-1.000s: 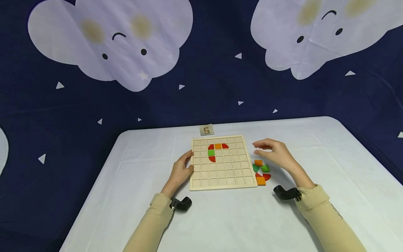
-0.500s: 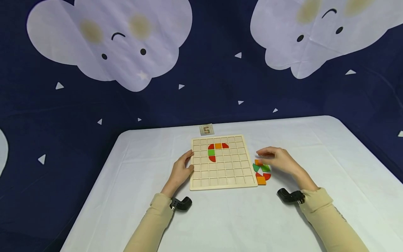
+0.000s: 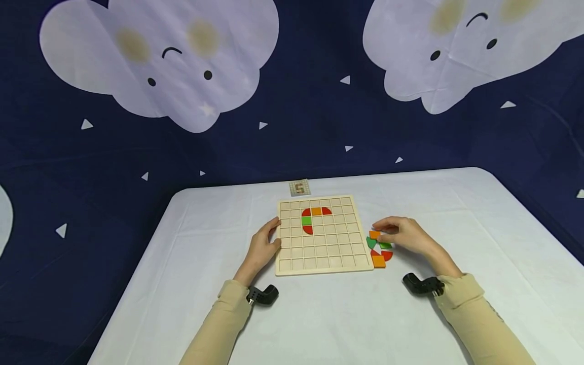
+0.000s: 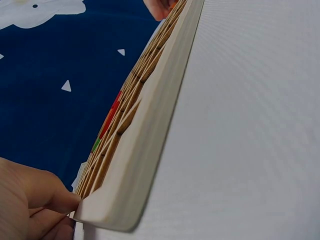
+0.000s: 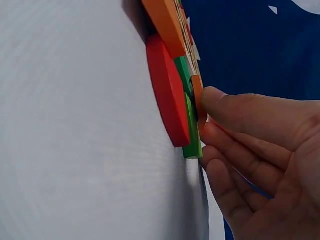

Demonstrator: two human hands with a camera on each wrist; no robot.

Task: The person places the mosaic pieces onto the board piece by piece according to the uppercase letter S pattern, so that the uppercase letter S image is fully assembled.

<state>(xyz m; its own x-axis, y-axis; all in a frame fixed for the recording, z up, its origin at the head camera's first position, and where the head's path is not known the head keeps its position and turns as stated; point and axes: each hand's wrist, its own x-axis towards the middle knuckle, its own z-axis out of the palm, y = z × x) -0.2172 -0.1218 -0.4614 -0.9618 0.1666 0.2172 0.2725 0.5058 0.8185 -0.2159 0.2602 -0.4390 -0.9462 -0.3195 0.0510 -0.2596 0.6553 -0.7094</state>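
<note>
Pinching an orange piece (image 3: 374,234) just off the right edge of the gridded board (image 3: 337,248), the right hand (image 3: 403,234) is partly hiding a green piece (image 3: 386,246); the left hand (image 3: 261,248), thumb and fingers spread, is touching the left edge, its palm running out of the left wrist view

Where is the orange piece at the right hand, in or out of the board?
Out: the orange piece is beside the board, at its right; the right hand touches it.

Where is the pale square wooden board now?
In the head view, the board lies between the left hand at its left and red, orange and green blocks at its right.
</note>
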